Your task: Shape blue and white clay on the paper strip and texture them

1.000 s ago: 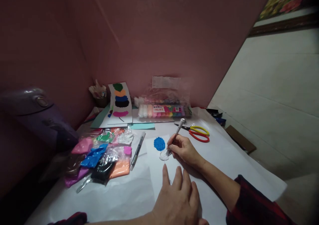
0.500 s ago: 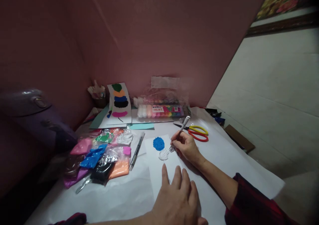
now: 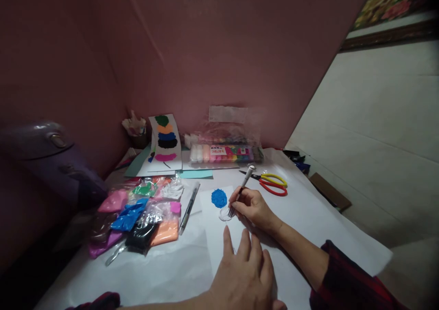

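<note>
A fork [image 3: 245, 177] with a striped handle is pinched in my right hand [image 3: 252, 205], its tines pointing down onto a white clay patch [image 3: 225, 213]. Just above that patch a round blue clay patch [image 3: 218, 198] with a rough surface is stuck to the white paper strip [image 3: 213, 241]. My left hand [image 3: 242, 273] lies across the lower part of the strip, fingers spread and holding nothing. Its fingertips reach close below the white patch.
Left lie bags of coloured clay [image 3: 140, 225] and a pen [image 3: 189, 208]. Scissors [image 3: 273, 183] with red and yellow handles rest at right. Behind are a clay pack [image 3: 221, 153], a painted card [image 3: 167, 141] and a cup [image 3: 137, 138]. A purple appliance-like object [image 3: 51, 163] stands far left.
My right hand has shifted a little left and the fork has come from the right edge of the white patch onto it. My left hand stays in place.
</note>
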The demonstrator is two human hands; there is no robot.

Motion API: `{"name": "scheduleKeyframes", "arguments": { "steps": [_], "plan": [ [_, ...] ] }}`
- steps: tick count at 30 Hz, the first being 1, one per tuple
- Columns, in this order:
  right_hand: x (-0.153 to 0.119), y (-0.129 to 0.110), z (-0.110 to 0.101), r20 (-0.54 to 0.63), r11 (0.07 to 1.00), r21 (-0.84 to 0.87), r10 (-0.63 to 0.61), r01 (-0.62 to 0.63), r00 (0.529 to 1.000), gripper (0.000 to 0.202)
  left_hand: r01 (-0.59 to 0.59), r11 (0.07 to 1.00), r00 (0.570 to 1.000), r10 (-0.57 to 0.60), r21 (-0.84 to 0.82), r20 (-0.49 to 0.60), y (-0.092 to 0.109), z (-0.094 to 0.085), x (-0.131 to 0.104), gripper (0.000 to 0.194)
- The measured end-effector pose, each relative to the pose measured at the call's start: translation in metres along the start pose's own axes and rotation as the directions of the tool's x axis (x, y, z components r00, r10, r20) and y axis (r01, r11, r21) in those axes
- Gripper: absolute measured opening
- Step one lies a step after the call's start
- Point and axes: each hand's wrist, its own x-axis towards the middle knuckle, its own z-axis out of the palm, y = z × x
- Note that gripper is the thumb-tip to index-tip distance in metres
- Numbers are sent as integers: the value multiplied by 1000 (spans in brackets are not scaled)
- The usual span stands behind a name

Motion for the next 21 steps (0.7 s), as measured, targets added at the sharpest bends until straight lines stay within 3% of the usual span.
{"name": "scheduleKeyframes", "arguments": {
  "steps": [14,21],
  "plan": [
    [6,5,-7,-48,1000,-14,25,-26,999,6,-16,1000,1000,16,-9,-23,-1,3,-2,71],
    [9,9,-12,-156,999,-25,-28,24,987,7,-25,1000,1000,25,-12,-6,-2,2,-1,71]
  ]
}}
